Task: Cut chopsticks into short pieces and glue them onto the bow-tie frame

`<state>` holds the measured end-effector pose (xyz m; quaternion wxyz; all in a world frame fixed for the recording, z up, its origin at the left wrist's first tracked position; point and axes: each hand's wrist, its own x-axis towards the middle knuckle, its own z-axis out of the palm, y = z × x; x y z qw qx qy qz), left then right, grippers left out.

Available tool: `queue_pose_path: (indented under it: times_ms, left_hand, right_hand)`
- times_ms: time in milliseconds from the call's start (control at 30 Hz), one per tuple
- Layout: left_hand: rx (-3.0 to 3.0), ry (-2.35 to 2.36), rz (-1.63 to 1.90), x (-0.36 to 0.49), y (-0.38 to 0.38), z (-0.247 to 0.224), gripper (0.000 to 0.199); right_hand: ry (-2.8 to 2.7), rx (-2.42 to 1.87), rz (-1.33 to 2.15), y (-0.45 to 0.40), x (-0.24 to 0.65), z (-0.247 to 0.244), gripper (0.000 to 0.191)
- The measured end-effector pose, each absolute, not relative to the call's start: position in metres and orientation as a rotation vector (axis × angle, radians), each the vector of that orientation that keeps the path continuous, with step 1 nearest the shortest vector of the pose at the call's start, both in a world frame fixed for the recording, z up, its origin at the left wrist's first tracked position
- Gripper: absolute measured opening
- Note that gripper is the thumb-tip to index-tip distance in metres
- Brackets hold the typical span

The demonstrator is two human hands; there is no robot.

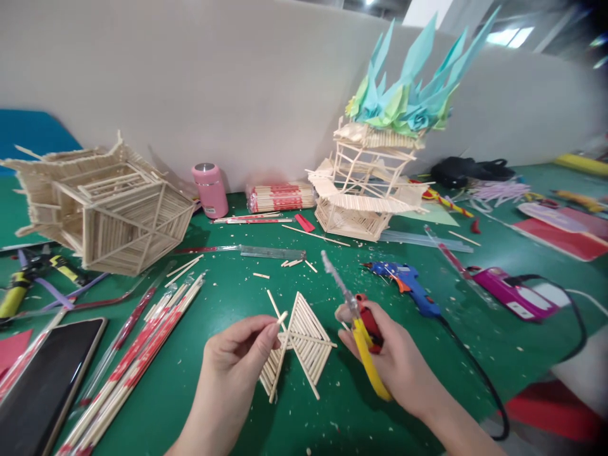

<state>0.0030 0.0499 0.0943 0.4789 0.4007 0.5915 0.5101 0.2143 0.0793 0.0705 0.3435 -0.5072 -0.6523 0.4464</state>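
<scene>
My left hand (244,358) pinches a short wooden stick (282,318) between thumb and fingertips. Just behind those fingers lies a flat stick panel (311,339) made of wedge-shaped parts crossing at a centre; my fingers hide part of its left side. In my right hand (392,354) are pliers (363,342) with yellow and red handles, their narrow jaws pointing up and away. The pliers are to the right of the panel, apart from it. Beyond them a blue glue gun (406,282) rests on the green table.
A stick lantern-like frame (137,221) lies at the left; another stick structure (365,202) carrying blue paper leaves stands behind. Bundled sticks (142,354) and a phone (47,380) occupy the near left. A pink bottle (209,190) stands at the back. The glue gun's black cord curves along the right.
</scene>
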Motion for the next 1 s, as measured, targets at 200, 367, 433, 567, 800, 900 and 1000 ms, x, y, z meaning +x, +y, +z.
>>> queue_pose_path:
  times_ms: [200,367,433,567,800,900,1000]
  left_hand:
    - [1.143,1.481,1.28,0.005,0.055,0.098,0.019]
    - [1.424,1.571,1.351,0.004,0.06,0.098,0.016]
    - [1.456,1.556,1.369,0.005,0.062,0.097,0.015]
    - [1.467,1.496,1.41,0.008,0.062,0.094,0.012]
    - [1.545,1.418,1.473,0.01,0.059,0.089,0.009]
    - [1.602,1.406,1.459,0.009,0.06,0.087,0.009]
    - [1.678,1.398,1.447,0.008,0.061,0.086,0.009]
  right_hand:
    - [-1.778,-1.539,1.113,0.055,0.209,0.084,0.035]
    - [-1.841,-1.702,0.853,0.046,0.209,0.08,0.038]
    - [-1.898,-1.703,0.825,0.046,0.209,0.079,0.039]
    - [-1.916,-1.651,0.838,0.044,0.206,0.075,0.044]
    - [-1.894,-1.612,0.855,0.042,0.203,0.066,0.044]
    - [-1.96,-1.614,0.89,0.044,0.205,0.069,0.045]
    - [-1.999,-1.647,0.908,0.043,0.205,0.072,0.045]
